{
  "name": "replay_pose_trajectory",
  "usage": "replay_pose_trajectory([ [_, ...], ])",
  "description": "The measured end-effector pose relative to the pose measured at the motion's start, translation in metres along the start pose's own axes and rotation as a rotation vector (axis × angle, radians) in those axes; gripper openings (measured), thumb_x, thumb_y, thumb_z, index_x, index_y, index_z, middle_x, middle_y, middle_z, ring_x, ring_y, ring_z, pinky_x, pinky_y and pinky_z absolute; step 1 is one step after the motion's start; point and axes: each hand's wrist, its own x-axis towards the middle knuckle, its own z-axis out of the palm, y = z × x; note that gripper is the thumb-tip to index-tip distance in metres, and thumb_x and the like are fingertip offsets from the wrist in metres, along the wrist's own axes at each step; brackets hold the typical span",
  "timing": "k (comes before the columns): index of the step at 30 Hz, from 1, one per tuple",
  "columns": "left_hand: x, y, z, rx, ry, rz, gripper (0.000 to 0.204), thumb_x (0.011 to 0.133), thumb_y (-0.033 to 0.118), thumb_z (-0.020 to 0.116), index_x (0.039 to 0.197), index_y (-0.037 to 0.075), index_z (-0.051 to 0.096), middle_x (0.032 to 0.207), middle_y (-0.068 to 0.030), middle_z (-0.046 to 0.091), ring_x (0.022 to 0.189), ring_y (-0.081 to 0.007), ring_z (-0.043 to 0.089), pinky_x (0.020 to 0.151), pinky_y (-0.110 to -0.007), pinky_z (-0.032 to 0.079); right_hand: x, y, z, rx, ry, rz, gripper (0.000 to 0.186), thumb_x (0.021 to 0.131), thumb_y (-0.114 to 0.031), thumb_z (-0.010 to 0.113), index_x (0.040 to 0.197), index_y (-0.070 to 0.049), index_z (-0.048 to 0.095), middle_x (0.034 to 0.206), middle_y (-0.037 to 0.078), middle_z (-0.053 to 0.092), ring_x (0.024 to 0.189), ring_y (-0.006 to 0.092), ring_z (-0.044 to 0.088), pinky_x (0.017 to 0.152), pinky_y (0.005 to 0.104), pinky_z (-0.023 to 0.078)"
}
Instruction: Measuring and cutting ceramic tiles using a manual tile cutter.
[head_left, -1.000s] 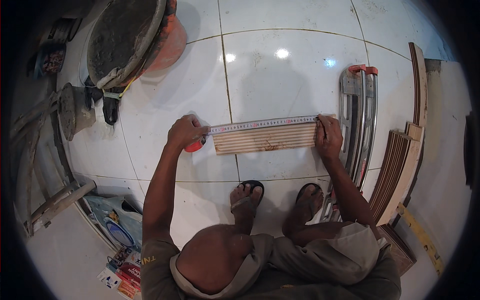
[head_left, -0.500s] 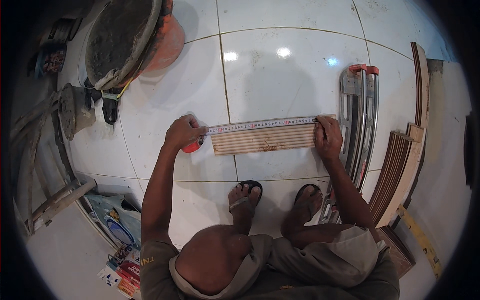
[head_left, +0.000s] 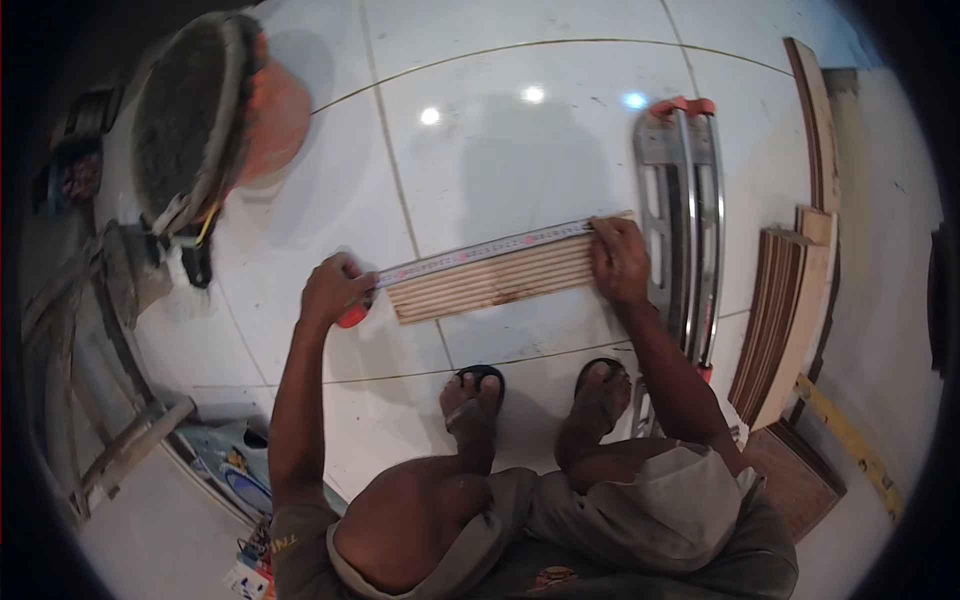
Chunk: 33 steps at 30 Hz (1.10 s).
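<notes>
A ribbed, light-brown strip of tile or panel (head_left: 460, 295) lies across the floor in front of my feet, with a dark stain near its lower edge. Along its far edge runs the white blade of a tape measure (head_left: 460, 256). My left hand (head_left: 333, 291) is closed around the tape measure's red case (head_left: 352, 317), just off the strip's left end. At the strip's right end, my right hand (head_left: 622, 262) pinches the blade's end against the strip, its fingertips partly hiding that spot.
A manual tile cutter (head_left: 682, 200) with metal rails lies to the right. Beyond it, brown strips (head_left: 775, 320) are stacked along the wall. An orange bucket (head_left: 275, 120) crusted with grey mortar stands at far left. A yellow level-like bar (head_left: 850, 450) rests at lower right.
The whole view has shifted and turned slightly, so the strip sits further left and slants more. Both hands keep their hold on the tape measure.
</notes>
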Motion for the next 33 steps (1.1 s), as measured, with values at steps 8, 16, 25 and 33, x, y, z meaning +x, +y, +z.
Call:
replay_pose_trajectory([
  [8,-0.007,0.02,-0.001,-0.122,-0.041,0.006,0.03,0.087,0.029,0.08,0.083,0.006,0.061,0.072,-0.0068,0.073,0.061,-0.0164,0.07,0.063,-0.034,0.055,0.003,0.007,-0.005,-0.031,0.031,-0.073,0.037,0.075,0.005,0.073,0.111,-0.005,0.071,0.097,0.015,0.066,0.087,0.0328,0.067,0.07,0.0434,0.058],
  [16,-0.011,0.028,0.0,-0.209,-0.041,0.003,0.032,0.086,0.029,0.082,0.082,0.005,0.06,0.072,-0.0074,0.072,0.061,-0.0159,0.068,0.062,-0.034,0.055,0.002,0.01,-0.005,-0.059,0.037,-0.078,0.036,0.076,0.005,0.074,0.111,-0.004,0.07,0.096,0.013,0.064,0.085,0.0318,0.067,0.068,0.0421,0.058],
  [25,-0.005,0.011,0.004,-0.144,-0.016,0.008,0.032,0.085,0.03,0.083,0.084,0.005,0.063,0.075,-0.0078,0.073,0.065,-0.0165,0.07,0.064,-0.033,0.055,0.0,0.011,-0.007,-0.039,-0.038,-0.125,0.036,0.077,0.005,0.073,0.112,-0.004,0.069,0.096,0.014,0.063,0.084,0.0325,0.066,0.067,0.043,0.057],
  [33,-0.009,0.017,0.001,-0.125,0.02,0.023,0.03,0.086,0.027,0.082,0.084,0.005,0.062,0.075,-0.0075,0.074,0.064,-0.0159,0.07,0.064,-0.033,0.055,0.008,0.006,-0.009,-0.037,-0.013,-0.099,0.036,0.077,0.006,0.071,0.111,-0.003,0.068,0.096,0.014,0.063,0.084,0.032,0.066,0.068,0.0434,0.057],
])
